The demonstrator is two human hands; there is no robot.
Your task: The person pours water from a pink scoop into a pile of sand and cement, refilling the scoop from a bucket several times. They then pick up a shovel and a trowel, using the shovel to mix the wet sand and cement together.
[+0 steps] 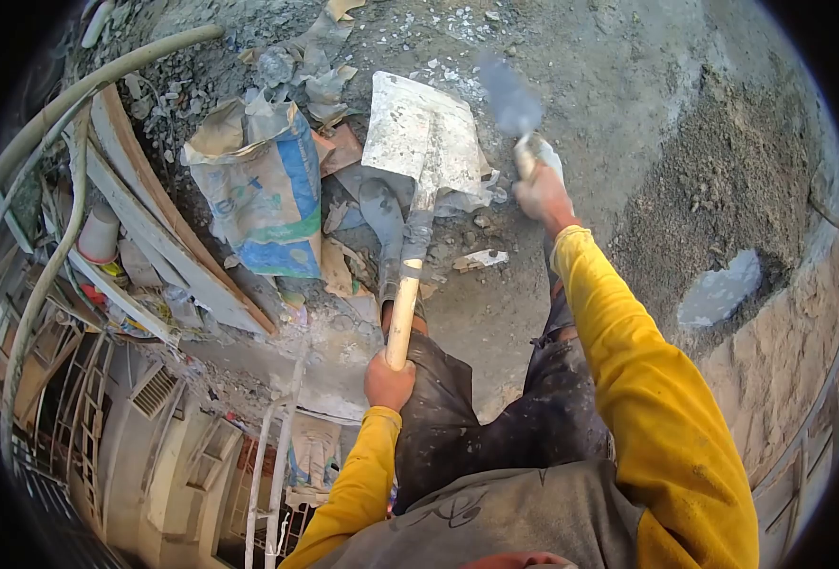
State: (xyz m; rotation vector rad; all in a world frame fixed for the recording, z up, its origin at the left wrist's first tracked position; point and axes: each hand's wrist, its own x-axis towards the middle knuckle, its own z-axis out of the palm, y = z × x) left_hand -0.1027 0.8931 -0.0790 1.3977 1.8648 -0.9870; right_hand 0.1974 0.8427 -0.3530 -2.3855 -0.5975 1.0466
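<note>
My left hand (389,381) is wrapped round the wooden handle of a shovel (421,133). The shovel's blade is crusted with pale dried cement and points away from me, over rubble and paper scraps. In my right hand (544,192) is a trowel (511,97), gripped by its handle, its blade blurred by motion to the right of the shovel blade. An opened cement bag (258,185), blue and tan with its top torn, stands left of the shovel.
A heap of grey sand (713,180) lies at the right, with a pale wet patch (720,289) in it. Wooden planks (168,218) and a thick hose (116,66) line the left. Beyond the ledge at lower left, metal railings show far below.
</note>
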